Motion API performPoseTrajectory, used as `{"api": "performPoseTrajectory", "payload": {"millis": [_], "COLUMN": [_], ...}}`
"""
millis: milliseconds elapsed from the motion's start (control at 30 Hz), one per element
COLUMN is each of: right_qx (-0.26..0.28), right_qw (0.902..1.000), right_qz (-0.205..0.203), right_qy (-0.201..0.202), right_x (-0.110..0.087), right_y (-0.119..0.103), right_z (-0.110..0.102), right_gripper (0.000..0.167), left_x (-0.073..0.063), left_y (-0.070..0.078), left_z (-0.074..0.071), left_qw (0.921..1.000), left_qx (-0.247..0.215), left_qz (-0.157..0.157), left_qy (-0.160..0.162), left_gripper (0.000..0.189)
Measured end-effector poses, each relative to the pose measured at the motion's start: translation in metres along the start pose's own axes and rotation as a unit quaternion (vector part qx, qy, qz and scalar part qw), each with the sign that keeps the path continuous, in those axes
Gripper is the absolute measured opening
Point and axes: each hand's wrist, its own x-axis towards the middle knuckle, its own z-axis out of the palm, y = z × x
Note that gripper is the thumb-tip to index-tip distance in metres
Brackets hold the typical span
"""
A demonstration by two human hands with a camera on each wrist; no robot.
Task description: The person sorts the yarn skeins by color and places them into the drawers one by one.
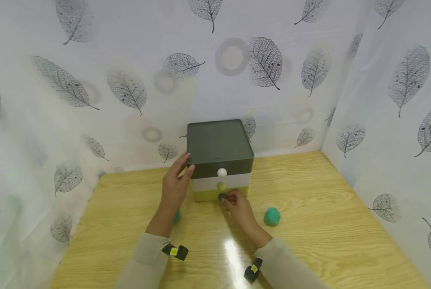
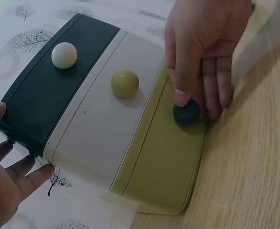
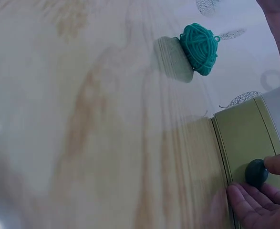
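Dark green, white and olive tiers form the smooth, round-cornered drawer box (image 1: 219,140) before you, seen by your head camera at the back of a glossy wood-grain table (image 1: 309,208). Your left hand (image 1: 174,186) rests at the box's left front corner, thumb and fingers spread. Your right hand (image 1: 239,208) pinches the round dark green knob (image 1: 222,197) on the olive bottom tier; above it sit an olive knob (image 1: 221,186) and a white knob (image 1: 221,172). Near your right wrist lies a teal yarn ball (image 1: 272,216); beside your left forearm shows a sliver of what is probably a second ball (image 1: 176,216). Skeleton-leaf prints pattern the pale sheet (image 1: 136,52) behind.

From your left wrist, the tiers run slantwise, their fronts plain beneath glossy, spherical knobs. Your left fingers fan out at the dark tier's corner, while your right thumb presses the dark green knob.

From your right wrist, that knob's shiny, domed shape sits between your thumb and fingers, against the olive front. Beyond, a tightly wound teal ball (image 3: 199,49) bares its strands and one small loop, reflected softly in the tabletop.
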Motion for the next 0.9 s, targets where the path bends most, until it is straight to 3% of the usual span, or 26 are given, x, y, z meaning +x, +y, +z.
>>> {"api": "performPoseTrajectory", "payload": {"millis": [567, 900], "right_qx": [-0.034, -0.047], "right_qw": [0.9994, 0.9988], "right_qz": [0.007, -0.008], "right_qy": [0.002, 0.011], "right_x": [0.0002, -0.0029], "right_y": [0.0007, 0.0039], "right_z": [0.0001, 0.0014], "right_gripper": [0.027, 0.024], "left_x": [0.0001, -0.0001], "left_y": [-0.0012, 0.0018], "left_z": [0.0009, 0.0004], "left_qw": [0.9999, 0.9999], "left_qx": [0.009, 0.010], "left_qz": [0.006, 0.000], "left_qy": [0.005, 0.009], "left_gripper": [0.048, 0.047]}}
